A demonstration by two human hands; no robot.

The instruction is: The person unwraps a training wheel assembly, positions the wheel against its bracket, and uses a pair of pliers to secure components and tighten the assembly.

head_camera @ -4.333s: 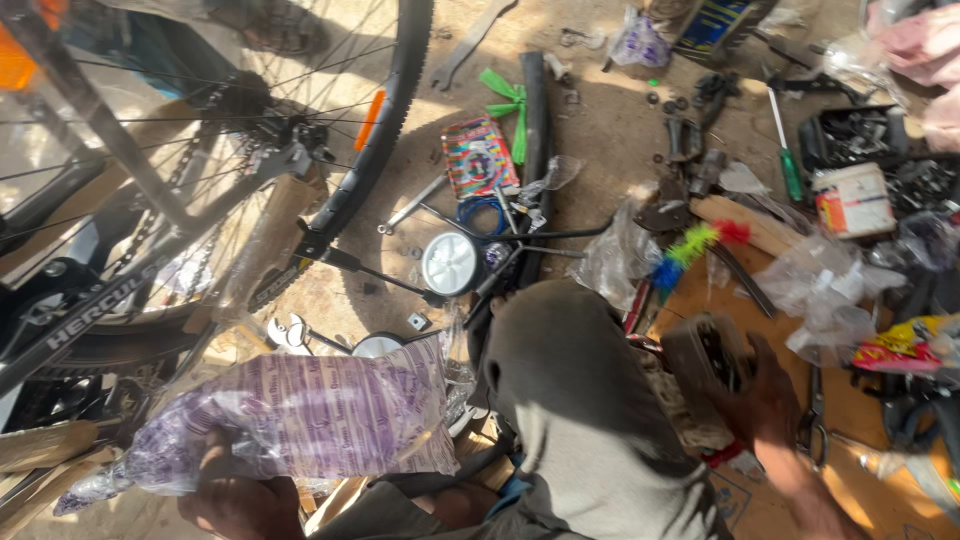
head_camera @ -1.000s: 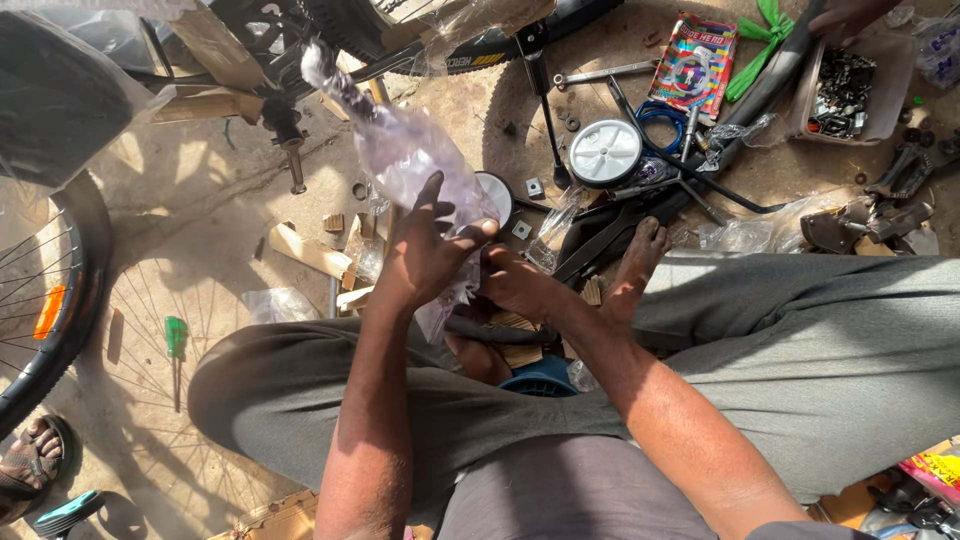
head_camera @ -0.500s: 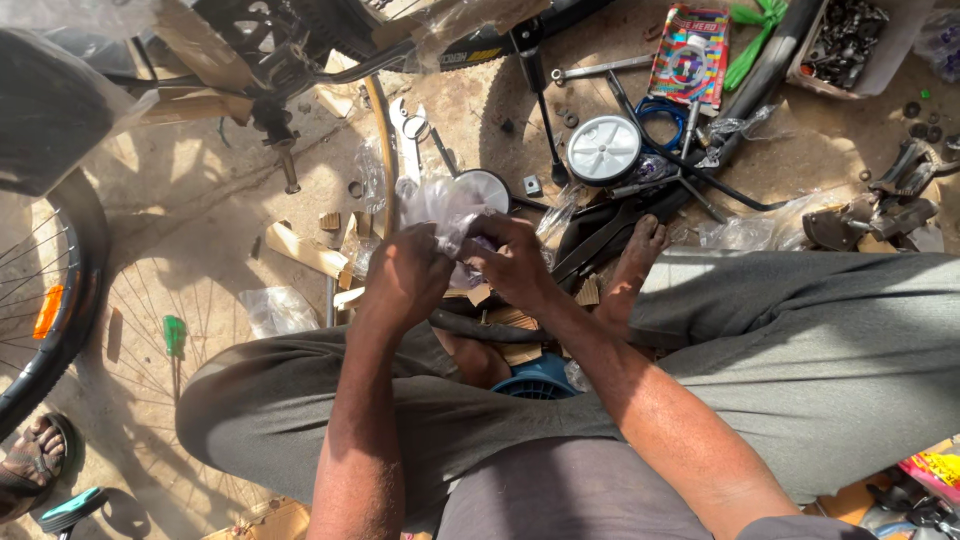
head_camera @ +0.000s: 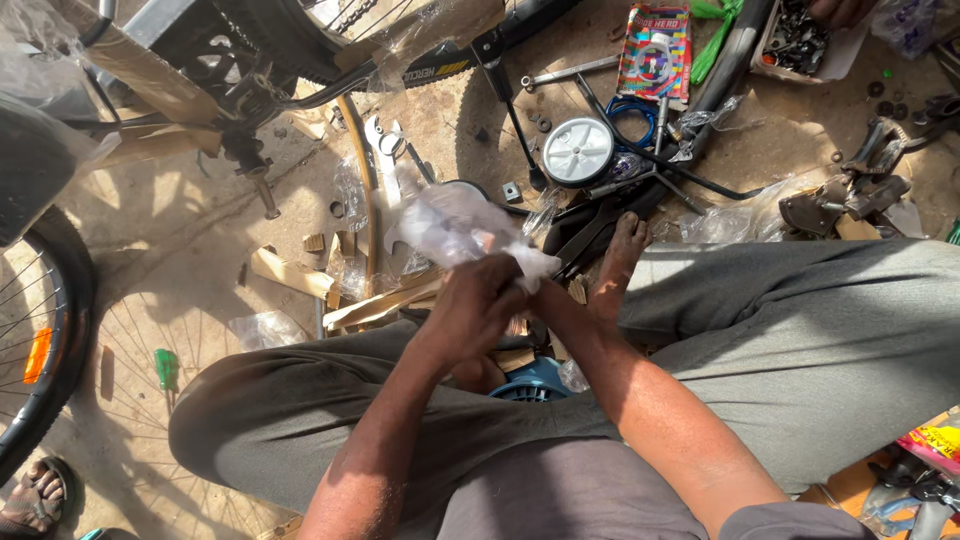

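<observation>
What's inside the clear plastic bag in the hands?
The bag is crumpled between the left hand and right hand. Only whitish folds show; whatever it holds is hidden by glare and fingers.

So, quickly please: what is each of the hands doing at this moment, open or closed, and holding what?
Left hand: closed on the crumpled clear plastic bag.
Right hand: mostly hidden behind the left; touches the same bag, grip cannot be told.

Grey-olive loose trousers [head_camera: 800, 330] (creased), greyish shirt [head_camera: 560, 500], 2 bare forearms, bare foot [head_camera: 620, 262]
</observation>
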